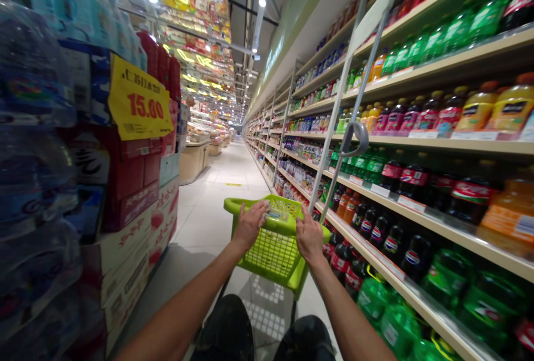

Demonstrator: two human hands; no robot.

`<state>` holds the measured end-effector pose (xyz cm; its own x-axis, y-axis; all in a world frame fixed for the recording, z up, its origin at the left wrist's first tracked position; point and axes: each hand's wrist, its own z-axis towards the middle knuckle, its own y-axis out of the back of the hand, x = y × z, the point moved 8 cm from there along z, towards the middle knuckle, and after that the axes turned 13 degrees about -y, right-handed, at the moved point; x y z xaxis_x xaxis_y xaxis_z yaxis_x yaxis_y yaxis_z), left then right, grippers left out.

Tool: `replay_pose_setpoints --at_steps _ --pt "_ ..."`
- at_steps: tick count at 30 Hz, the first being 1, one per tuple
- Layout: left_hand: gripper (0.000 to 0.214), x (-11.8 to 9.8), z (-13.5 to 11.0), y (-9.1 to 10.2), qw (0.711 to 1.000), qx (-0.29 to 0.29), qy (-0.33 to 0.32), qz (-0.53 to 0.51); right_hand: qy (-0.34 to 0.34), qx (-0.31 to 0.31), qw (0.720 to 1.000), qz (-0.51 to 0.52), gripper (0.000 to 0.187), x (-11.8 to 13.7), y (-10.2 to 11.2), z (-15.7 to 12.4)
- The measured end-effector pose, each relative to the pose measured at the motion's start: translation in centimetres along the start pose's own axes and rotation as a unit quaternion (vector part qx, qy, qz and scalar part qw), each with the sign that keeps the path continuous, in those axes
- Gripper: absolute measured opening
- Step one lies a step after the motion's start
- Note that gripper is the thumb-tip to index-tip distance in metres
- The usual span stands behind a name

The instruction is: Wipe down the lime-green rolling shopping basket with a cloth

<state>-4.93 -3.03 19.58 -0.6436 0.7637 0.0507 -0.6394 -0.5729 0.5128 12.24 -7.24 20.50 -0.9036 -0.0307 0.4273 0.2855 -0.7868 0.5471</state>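
A lime-green plastic shopping basket on wheels [271,255] stands in the aisle right in front of me. My left hand [249,224] is closed over the near rim on the left. My right hand [309,236] grips the same rim on the right. A small packet [280,216] lies inside the basket between my hands. Both forearms reach forward over my dark trousers.
Shelves of soft-drink bottles [413,177] run along the right side, close to the basket. On the left, stacked cartons and wrapped water packs [37,183] carry a yellow 15.00 price sign [139,106]. The white tiled aisle [233,177] stretches ahead.
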Motion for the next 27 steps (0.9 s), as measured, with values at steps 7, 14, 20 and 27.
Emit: replay_pose_setpoints --at_steps 7,14,20,27 --pt "0.029 -5.1 1.4 -1.9 0.991 0.034 -0.127 -0.018 0.019 -0.002 1.000 -0.008 0.046 -0.8 0.2 -0.1" --pt "0.028 5.7 -1.6 1.9 0.998 -0.012 0.038 0.044 0.022 -0.003 1.000 -0.003 0.044 -1.2 0.2 -0.3" --pt "0.031 -1.9 0.1 -0.9 0.994 0.006 -0.109 -0.003 0.034 -0.005 0.999 -0.012 0.043 -1.4 0.2 -0.2" --pt "0.027 5.6 -1.2 1.7 0.999 -0.010 0.028 0.042 0.041 -0.013 0.999 -0.010 0.043 -1.3 0.5 -0.4"
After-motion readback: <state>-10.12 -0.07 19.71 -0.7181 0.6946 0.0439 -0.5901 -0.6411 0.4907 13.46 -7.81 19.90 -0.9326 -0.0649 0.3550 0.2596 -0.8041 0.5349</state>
